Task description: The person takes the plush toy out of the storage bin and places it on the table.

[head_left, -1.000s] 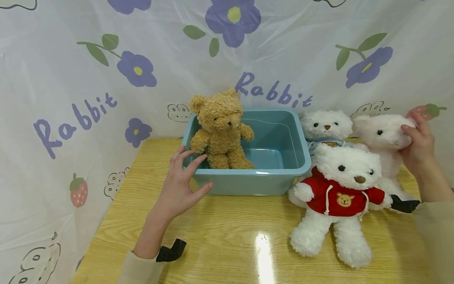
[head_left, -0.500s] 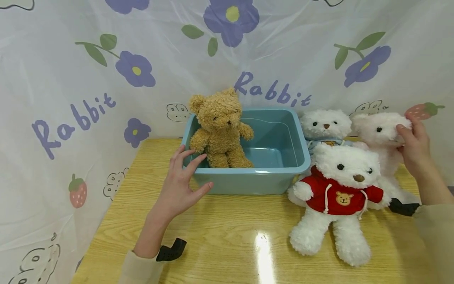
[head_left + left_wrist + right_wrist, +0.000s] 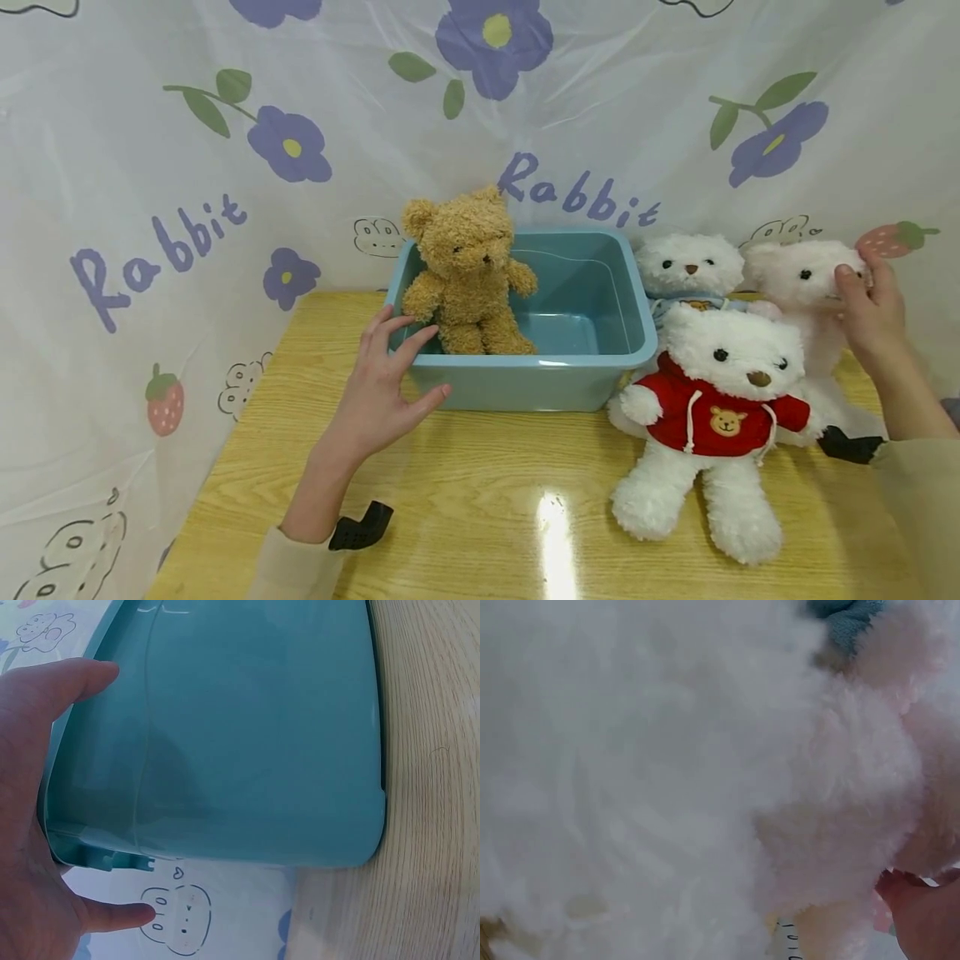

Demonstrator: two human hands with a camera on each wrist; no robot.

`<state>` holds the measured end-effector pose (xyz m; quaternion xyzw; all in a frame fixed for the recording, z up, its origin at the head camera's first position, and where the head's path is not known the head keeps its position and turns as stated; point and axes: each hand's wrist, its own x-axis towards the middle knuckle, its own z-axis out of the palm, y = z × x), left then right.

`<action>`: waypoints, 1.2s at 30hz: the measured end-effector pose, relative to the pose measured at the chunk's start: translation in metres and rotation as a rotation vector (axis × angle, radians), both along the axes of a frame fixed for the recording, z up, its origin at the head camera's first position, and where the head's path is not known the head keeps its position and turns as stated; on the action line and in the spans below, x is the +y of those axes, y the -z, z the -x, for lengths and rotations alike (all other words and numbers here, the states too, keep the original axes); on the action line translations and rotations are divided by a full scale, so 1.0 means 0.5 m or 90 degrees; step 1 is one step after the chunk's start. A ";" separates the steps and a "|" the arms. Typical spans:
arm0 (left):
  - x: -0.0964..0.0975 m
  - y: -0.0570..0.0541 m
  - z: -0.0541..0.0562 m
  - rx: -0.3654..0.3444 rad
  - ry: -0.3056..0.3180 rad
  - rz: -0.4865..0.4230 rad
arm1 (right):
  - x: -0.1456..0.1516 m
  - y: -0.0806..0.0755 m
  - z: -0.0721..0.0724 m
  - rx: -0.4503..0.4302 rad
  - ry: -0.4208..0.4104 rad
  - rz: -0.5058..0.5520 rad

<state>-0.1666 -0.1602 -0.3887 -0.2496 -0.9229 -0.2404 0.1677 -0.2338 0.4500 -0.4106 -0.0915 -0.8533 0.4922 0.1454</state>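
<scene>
My left hand rests at the front left corner of a blue plastic bin, fingers over the rim and thumb held apart outside the front wall. The left wrist view shows that hand spread along the edge of the bin. A brown teddy bear sits upright inside, at the left end. To the right, my right hand grips the side of a pale pink teddy bear's head, thumb across its face. Pink fur and blurred white fur fill most of the right wrist view.
A white teddy bear in a red hoodie sits in front of the pink one, hiding its lower body. Behind it, against the bin, is a white bear in blue. A printed sheet hangs behind the wooden table.
My right hand has shifted slightly left and down, its thumb now further over the pink bear's face. The left hand, the bin and the brown bear have stayed put.
</scene>
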 end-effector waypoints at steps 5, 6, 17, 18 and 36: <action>-0.005 -0.002 -0.004 -0.004 -0.002 -0.008 | -0.008 -0.003 0.002 0.006 0.014 -0.008; -0.005 -0.002 -0.005 -0.003 -0.002 -0.009 | -0.010 -0.003 0.002 0.006 0.021 -0.013; -0.009 -0.002 -0.007 -0.004 -0.003 -0.012 | -0.014 -0.018 0.010 0.034 0.036 -0.036; -0.009 -0.001 -0.008 -0.004 -0.003 -0.013 | -0.015 -0.019 0.010 0.034 0.036 -0.036; -0.004 0.004 0.003 -0.007 0.003 -0.012 | -0.062 -0.142 -0.003 0.082 0.045 -0.151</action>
